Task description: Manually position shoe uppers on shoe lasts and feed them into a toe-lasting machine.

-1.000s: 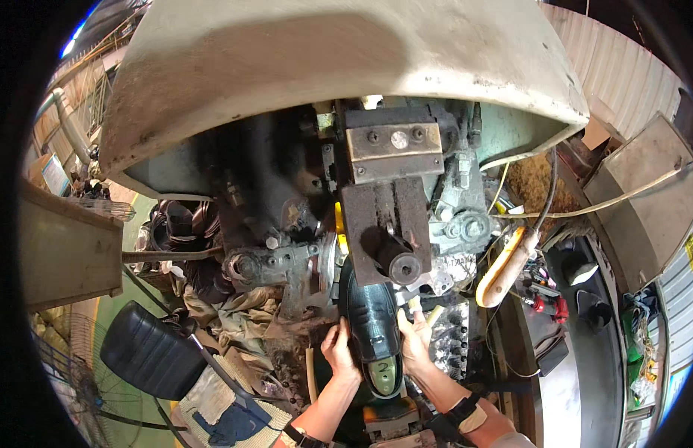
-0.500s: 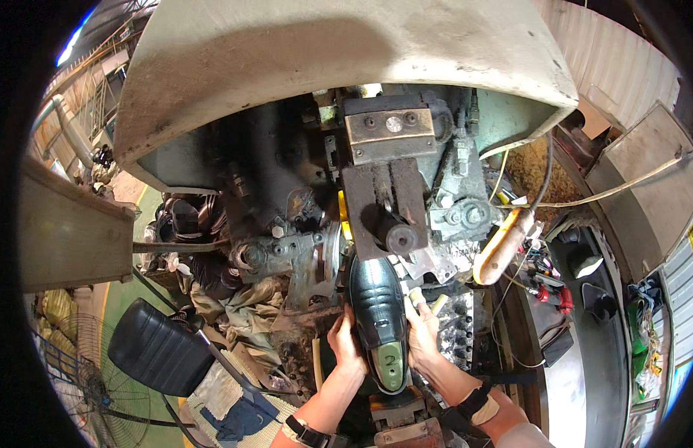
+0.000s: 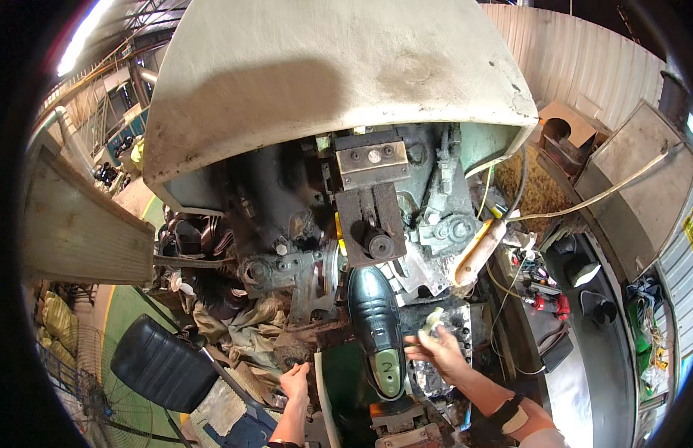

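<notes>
Workshop, big shoe machine (image 3: 339,112). Black shoe (image 3: 375,321) mounted sole-up. Right hand (image 3: 440,351) beside shoe, fingers pinching small pale piece (image 3: 432,321). Left hand (image 3: 295,381) lower left, fingers loosely spread.

Glossy black shoe (image 3: 373,313), green insole (image 3: 387,371), just left of right grip (image 3: 438,351). Pale yellowish piece (image 3: 433,319) in that grip. Rusty brown block (image 3: 372,224) above. Cream hood (image 3: 339,82). Black seat (image 3: 161,367) left of left grip (image 3: 295,379).

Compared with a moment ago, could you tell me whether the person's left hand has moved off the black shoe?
Yes. The left hand has dropped down and to the left, away from the black shoe, which stays on the machine.
</notes>
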The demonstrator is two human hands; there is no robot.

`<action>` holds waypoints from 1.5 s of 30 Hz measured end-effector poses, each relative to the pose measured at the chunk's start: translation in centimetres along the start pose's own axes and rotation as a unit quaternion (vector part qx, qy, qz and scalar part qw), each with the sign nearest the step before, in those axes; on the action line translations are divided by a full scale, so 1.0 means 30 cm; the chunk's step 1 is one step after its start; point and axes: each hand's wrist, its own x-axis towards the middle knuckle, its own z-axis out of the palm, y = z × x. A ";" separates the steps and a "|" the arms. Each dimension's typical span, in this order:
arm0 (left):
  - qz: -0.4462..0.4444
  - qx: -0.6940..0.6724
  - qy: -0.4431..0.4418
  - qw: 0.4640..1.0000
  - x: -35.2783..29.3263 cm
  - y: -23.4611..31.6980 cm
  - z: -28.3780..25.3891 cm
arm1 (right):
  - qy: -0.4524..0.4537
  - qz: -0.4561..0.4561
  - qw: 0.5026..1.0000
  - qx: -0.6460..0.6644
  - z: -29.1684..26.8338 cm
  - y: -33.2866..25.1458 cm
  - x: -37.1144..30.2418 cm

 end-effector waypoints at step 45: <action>-0.048 -0.431 -0.296 0.851 -0.405 0.489 0.412 | 0.024 0.039 0.995 0.089 0.232 0.094 0.019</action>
